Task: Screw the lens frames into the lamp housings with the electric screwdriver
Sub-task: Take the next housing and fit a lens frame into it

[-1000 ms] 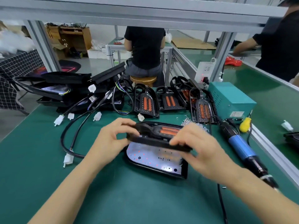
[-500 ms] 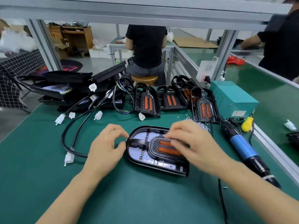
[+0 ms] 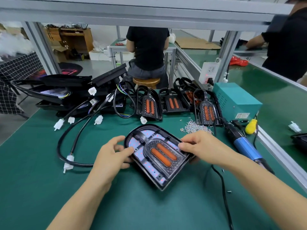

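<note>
Head view: left hand (image 3: 113, 155) and right hand (image 3: 199, 145) pinch the housing (image 3: 149, 173); its frame (image 3: 163, 155) may sit crooked, so screws (image 3: 194, 127) beyond the housing would bind.

**Bright, even shop light; wide-angle warp at the edges**

Diffuse overhead light, no hard shadows. Soft dark patch under the black arch-shaped plastic lamp housing (image 3: 158, 183), faint one on the green bench mat (image 3: 149, 209) beneath the forearms. Mild sheen on the blue-bodied electric screwdriver (image 3: 245, 146). Centre sharp. Grey aluminium overhead beam (image 3: 132, 15) bows w/ fisheye distortion; corners stretched. White fluffy mass (image 3: 13, 44) top left is smeared, prob. motion blur. Background workers slightly soft.
</note>
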{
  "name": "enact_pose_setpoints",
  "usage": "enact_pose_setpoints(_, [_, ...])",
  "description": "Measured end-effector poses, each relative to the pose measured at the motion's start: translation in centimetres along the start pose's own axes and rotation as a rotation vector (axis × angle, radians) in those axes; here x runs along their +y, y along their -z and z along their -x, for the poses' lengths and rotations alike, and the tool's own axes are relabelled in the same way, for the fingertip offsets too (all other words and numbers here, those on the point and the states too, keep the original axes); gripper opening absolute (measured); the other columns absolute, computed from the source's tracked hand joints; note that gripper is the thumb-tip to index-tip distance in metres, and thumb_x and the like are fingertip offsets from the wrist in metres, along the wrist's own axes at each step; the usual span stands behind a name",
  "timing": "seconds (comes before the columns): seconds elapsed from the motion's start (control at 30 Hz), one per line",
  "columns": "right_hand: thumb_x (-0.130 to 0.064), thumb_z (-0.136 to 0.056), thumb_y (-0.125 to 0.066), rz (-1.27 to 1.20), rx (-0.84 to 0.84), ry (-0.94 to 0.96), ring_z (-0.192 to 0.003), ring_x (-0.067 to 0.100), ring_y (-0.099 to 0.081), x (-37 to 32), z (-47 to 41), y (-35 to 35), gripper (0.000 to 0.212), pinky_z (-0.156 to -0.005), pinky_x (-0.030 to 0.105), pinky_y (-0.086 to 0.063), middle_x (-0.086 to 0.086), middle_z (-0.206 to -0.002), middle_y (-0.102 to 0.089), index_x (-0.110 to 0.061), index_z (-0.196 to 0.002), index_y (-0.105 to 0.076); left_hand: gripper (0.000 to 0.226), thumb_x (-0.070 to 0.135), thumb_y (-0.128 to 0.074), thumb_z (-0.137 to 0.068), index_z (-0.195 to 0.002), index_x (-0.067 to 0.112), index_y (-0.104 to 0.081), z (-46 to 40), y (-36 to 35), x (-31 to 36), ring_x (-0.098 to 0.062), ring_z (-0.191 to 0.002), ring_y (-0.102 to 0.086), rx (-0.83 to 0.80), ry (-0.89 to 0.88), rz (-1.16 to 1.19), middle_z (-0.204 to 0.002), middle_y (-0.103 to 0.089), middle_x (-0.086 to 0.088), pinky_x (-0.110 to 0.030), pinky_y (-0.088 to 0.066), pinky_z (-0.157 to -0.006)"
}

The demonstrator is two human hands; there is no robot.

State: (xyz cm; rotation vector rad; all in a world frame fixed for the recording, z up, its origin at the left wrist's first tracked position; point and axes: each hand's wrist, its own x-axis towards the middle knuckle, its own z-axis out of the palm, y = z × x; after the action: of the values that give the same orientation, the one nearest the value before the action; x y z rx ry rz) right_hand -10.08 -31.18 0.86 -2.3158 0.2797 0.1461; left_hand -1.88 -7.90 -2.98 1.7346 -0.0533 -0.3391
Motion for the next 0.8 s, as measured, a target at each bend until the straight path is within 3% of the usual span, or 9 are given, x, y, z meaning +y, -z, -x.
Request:
enact_pose_setpoints(0.17, [-0.018,-0.092,-0.063,-0.161,-0.029,-0.032,-0.058,0.014,-0.068,0.8,1.6,-2.5,0.015,-0.054,0.028,-0.054,0.008,-0.075,-0.072,-0.006,-0.085,-0.065,0.035,0.005,-0.063,-0.086,-0.110,0.029,-0.057,-0.4,-0.9,0.3,-0.024,-0.079,-0.063,0.014,-0.048,-0.092,-0.089,-0.058,0.003,-0.045,-0.055,-0.078])
enact_pose_setpoints(0.27, [-0.029,-0.090,-0.066,-0.086,0.002,-0.033,-0.064,0.015,-0.064,1.2,1.7,-2.4,0.019,-0.069,0.039,-0.059,0.009,-0.081,-0.072,-0.010,-0.087,-0.066,0.043,0.012,-0.064,-0.085,-0.125,0.025,-0.057,-0.4,-1.2,-0.1,-0.027,-0.101,-0.062,0.042,-0.099,-0.221,-0.109,-0.058,0.001,-0.048,-0.051,-0.090])
enact_pose_setpoints(0.33, [-0.038,-0.088,-0.066,-0.063,-0.033,-0.053,-0.070,0.015,-0.062,1.2,1.7,-2.1,0.026,-0.077,0.042,-0.057,0.011,-0.085,-0.072,-0.012,-0.089,-0.067,0.053,0.017,-0.067,-0.083,-0.133,0.020,-0.051,-0.6,-1.5,-0.5,-0.023,-0.104,-0.061,0.061,-0.120,-0.271,-0.120,-0.054,0.002,-0.042,-0.046,-0.096])
enact_pose_setpoints(0.43, [-0.050,-0.086,-0.059,0.020,0.049,-0.022,-0.074,0.008,-0.060,2.0,1.9,-0.4,0.030,-0.077,0.033,-0.051,-0.001,-0.083,-0.071,-0.022,-0.091,-0.070,0.055,0.014,-0.066,-0.083,-0.135,0.018,-0.049,-0.4,-2.3,-0.9,-0.006,-0.085,-0.058,0.127,-0.186,-0.323,-0.118,-0.050,0.006,-0.029,-0.041,-0.082])
enact_pose_setpoints(0.5, [-0.042,-0.089,-0.060,0.283,0.291,-0.040,-0.094,0.017,-0.061,3.4,2.0,1.8,0.026,-0.084,0.032,-0.047,-0.001,-0.099,-0.068,-0.025,-0.107,-0.068,0.052,0.008,-0.062,-0.084,-0.134,0.017,-0.049,-0.2,-2.8,-1.3,-0.011,-0.080,-0.054,0.192,-0.254,-0.375,-0.117,-0.049,0.006,-0.028,-0.037,-0.079])
enact_pose_setpoints(0.57, [-0.034,-0.090,-0.062,0.570,0.442,-0.211,-0.113,0.028,-0.052,5.3,2.4,4.4,0.039,-0.088,0.035,-0.045,0.009,-0.120,-0.057,-0.017,-0.125,-0.057,0.047,0.005,-0.059,-0.084,-0.129,0.017,-0.052,-0.1,-3.1,-1.6,-0.018,-0.082,-0.049,0.219,-0.325,-0.446,-0.116,-0.048,0.005,-0.030,-0.037,-0.079])
enact_pose_setpoints(0.67, [-0.036,-0.087,-0.062,0.738,0.354,-0.506,-0.112,0.031,-0.048,7.8,3.2,6.7,0.039,-0.080,0.034,-0.043,0.013,-0.122,-0.051,-0.011,-0.115,-0.050,0.042,0.010,-0.061,-0.084,-0.125,0.018,-0.054,-0.1,-3.0,-1.3,-0.023,-0.098,-0.051,0.234,-0.359,-0.540,-0.122,-0.049,0.003,-0.031,-0.038,-0.081])
enact_pose_setpoints(0.73, [-0.040,-0.086,-0.063,0.751,0.259,-0.572,-0.105,0.028,-0.052,9.0,3.3,7.0,0.037,-0.073,0.031,-0.040,0.010,-0.117,-0.054,-0.014,-0.105,-0.046,0.040,0.013,-0.062,-0.084,-0.123,0.017,-0.057,0.0,-2.8,-0.7,-0.021,-0.111,-0.047,0.272,-0.411,-0.611,-0.125,-0.049,0.002,-0.028,-0.034,-0.083])
enact_pose_setpoints(0.8, [-0.040,-0.084,-0.065,0.714,0.241,-0.576,-0.094,0.025,-0.053,9.6,3.4,7.1,0.038,-0.071,0.030,-0.041,0.007,-0.108,-0.057,-0.014,-0.102,-0.046,0.035,0.012,-0.062,-0.083,-0.118,0.014,-0.061,0.1,-3.1,0.7,-0.020,-0.112,-0.045,0.294,-0.518,-0.629,-0.121,-0.052,0.001,-0.025,-0.031,-0.083])
